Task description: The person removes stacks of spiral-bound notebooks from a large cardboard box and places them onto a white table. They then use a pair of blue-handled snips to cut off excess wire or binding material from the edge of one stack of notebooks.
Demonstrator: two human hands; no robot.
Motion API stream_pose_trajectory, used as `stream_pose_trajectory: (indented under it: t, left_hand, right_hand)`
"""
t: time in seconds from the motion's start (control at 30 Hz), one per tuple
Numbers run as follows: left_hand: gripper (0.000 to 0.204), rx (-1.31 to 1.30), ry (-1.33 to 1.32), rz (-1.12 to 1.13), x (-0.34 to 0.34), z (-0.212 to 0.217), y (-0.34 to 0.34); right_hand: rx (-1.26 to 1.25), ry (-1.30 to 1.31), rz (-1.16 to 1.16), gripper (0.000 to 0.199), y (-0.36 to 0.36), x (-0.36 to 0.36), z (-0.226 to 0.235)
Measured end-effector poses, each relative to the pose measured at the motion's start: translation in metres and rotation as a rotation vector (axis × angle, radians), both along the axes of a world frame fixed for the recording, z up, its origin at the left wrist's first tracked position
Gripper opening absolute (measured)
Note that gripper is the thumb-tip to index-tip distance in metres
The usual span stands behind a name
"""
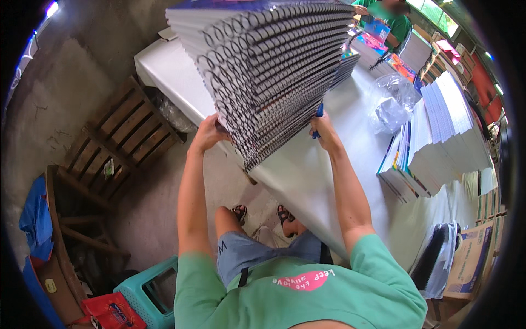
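Note:
A tall stack of spiral-bound notebooks (274, 71) with black wire coils rises in front of me at the table's near edge, coil side toward me. My left hand (210, 133) is closed on the lower left edge of this stack, its fingertips partly hidden by the pages. To the right of the stack, my right hand (327, 131) is wrapped round a small blue-handled hand tool (318, 122). The tool stands close beside the coils; its tip is too hard to make out, so I cannot tell whether it touches them.
Beyond the white-covered table (296, 181), another person (392, 24) in green handles colourful books. A clear plastic bag (392, 101) and stacks of unbound book blocks (446, 137) stand at right. To the left are a slatted wooden bench (118, 142) and a teal stool (145, 293).

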State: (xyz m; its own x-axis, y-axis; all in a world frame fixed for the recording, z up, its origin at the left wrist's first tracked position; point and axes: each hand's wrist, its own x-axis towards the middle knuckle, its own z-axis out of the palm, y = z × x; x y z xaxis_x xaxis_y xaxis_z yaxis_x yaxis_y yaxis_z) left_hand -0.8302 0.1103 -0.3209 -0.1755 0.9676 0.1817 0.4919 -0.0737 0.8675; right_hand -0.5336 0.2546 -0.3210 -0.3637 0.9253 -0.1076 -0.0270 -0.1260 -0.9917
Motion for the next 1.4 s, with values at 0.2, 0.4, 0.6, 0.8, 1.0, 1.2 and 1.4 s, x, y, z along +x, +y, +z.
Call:
stream_pose_trajectory:
  t: [0.2,0.4,0.6,0.8,1.0,1.2,1.4]
  left_hand:
    - [0.030,0.252,0.319,-0.145,-0.075,-0.088,0.021]
    - [0.040,0.151,-0.510,-0.230,-0.077,-0.099,0.025]
    - [0.053,0.092,-0.223,0.144,-0.028,-0.043,-0.061]
    - [0.044,0.203,-0.570,0.067,0.093,-0.037,-0.141]
    - [0.020,0.362,-0.541,0.327,0.122,-0.064,-0.108]
    - [0.016,0.537,-0.560,0.359,0.124,-0.079,-0.097]
    - [0.009,0.533,-0.605,0.363,0.126,-0.080,-0.096]
  right_hand:
    - [-0.043,-0.017,-0.111,0.012,-0.049,0.004,0.000]
    - [-0.015,-0.028,-0.190,0.008,-0.073,0.012,-0.003]
    - [-0.017,0.024,-0.328,0.045,-0.107,0.035,0.012]
    - [0.662,-0.653,0.053,0.059,-0.226,0.038,0.004]
    - [1.103,-1.025,0.000,0.052,-0.245,-0.003,-0.013]
    - [1.081,-1.070,-0.127,0.051,-0.245,-0.020,-0.018]
    - [1.112,-1.082,-0.180,0.050,-0.243,-0.030,-0.023]
